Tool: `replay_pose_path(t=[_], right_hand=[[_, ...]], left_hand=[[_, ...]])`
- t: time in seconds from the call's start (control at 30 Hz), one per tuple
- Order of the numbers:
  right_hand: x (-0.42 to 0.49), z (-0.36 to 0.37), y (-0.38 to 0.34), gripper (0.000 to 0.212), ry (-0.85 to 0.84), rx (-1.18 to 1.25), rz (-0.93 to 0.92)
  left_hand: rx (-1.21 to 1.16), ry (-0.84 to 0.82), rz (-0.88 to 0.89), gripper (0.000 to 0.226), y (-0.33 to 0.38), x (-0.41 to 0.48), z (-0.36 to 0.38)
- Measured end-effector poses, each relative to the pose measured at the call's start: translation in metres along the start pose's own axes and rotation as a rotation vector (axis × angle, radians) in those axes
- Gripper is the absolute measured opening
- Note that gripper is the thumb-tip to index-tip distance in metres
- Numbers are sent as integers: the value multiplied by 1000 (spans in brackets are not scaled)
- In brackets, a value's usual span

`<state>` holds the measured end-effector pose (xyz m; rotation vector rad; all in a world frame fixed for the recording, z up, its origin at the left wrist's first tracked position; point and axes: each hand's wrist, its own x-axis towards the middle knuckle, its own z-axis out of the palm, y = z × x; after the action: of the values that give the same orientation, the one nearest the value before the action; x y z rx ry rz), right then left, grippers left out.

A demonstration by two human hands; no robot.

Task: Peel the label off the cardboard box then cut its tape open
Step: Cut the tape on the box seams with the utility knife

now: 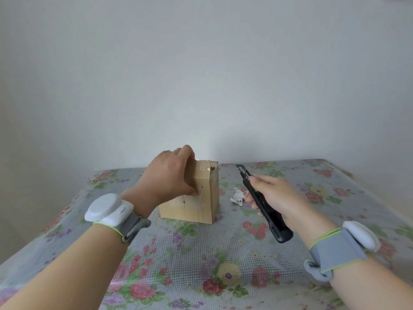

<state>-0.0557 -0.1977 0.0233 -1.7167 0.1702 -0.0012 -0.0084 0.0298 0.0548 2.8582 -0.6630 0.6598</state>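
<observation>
A small brown cardboard box (pixel 202 198) stands upright on the table, with clear tape over its top and down its near face. My left hand (pixel 166 175) grips the box's top left corner, thumb pressed on the near face. My right hand (pixel 276 196) holds a black utility knife (pixel 263 203) to the right of the box, apart from it, with the tip pointing away toward the wall. A crumpled white label (pixel 238 196) lies on the table between the box and my right hand.
The table carries a floral plastic cloth (pixel 192 260) with a grid pattern. A plain white wall rises right behind the table's far edge. Both wrists wear grey straps with white devices.
</observation>
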Motion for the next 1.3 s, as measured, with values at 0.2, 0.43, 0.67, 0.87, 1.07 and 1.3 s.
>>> replay_pose_path(t=[0.2, 0.43, 0.67, 0.87, 1.07, 1.3], right_hand=[[14, -12, 22, 74, 23, -114, 85], [20, -23, 36, 46, 156, 2, 89], [26, -33, 43, 34, 259, -46, 85], [37, -40, 50, 45, 311, -254, 98], [43, -42, 52, 64, 299, -685, 27], [49, -46, 75, 70, 303, -1042, -16]], left_hand=[[-2, 74, 21, 68, -2, -7, 2], [-214, 129, -33, 45, -8, -12, -8], [-325, 183, -185, 56, -38, -17, 8], [-562, 194, -338, 60, -41, -24, 17], [-889, 272, -527, 57, -49, -21, 18], [-981, 33, -853, 59, -54, -13, 14]])
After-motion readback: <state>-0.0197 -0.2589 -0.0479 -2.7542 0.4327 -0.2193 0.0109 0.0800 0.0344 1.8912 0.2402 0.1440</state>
